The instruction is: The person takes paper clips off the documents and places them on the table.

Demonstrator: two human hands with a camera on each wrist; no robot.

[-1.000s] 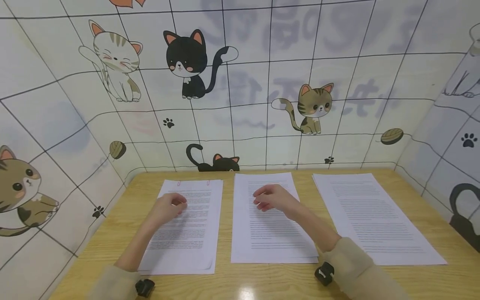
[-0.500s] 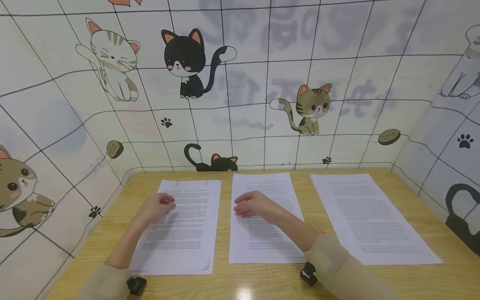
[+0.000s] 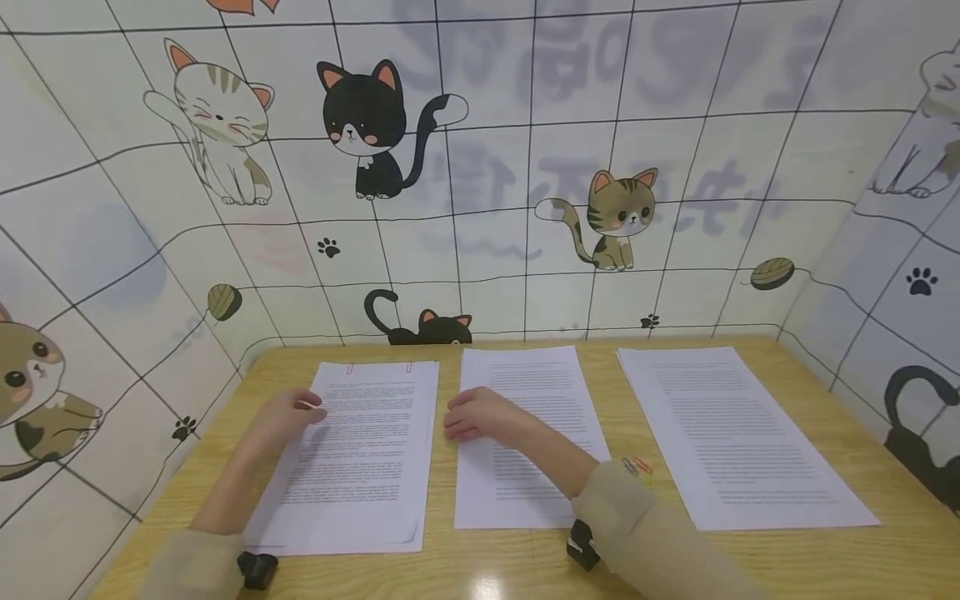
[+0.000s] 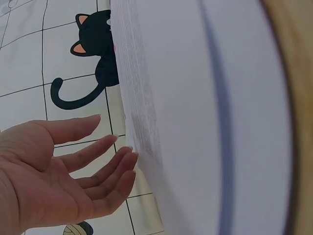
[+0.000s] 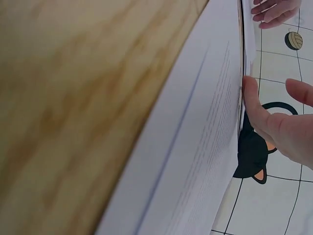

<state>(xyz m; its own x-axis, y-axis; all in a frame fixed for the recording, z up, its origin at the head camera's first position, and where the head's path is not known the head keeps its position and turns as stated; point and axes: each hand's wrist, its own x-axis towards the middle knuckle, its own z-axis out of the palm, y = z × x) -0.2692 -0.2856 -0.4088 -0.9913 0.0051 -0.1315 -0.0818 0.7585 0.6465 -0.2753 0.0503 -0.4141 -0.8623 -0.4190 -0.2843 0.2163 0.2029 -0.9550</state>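
Three printed paper stacks lie side by side. My left hand [image 3: 285, 419] is at the left edge of the left paper stack [image 3: 360, 467], which has two pink paper clips at its top edge. In the left wrist view, the fingers of the left hand [image 4: 78, 169] are spread and loosely bent, holding nothing, beside the stack [image 4: 181, 122]. My right hand [image 3: 483, 415] is over the left edge of the middle paper stack [image 3: 517, 492], fingertips by the gap between the stacks. From the right wrist, that hand [image 5: 283, 125] shows empty, its fingers extended.
A third paper stack [image 3: 750, 450] lies on the right of the wooden table [image 3: 465, 567]. Several loose coloured paper clips [image 3: 639, 467] lie between it and the middle stack. A cat-patterned wall covering [image 3: 495, 233] encloses the back and sides.
Both hands have moved left, the left one to the left stack's outer edge, the right one to the middle stack's left edge. The loose paper clips have come into view from behind the right arm.
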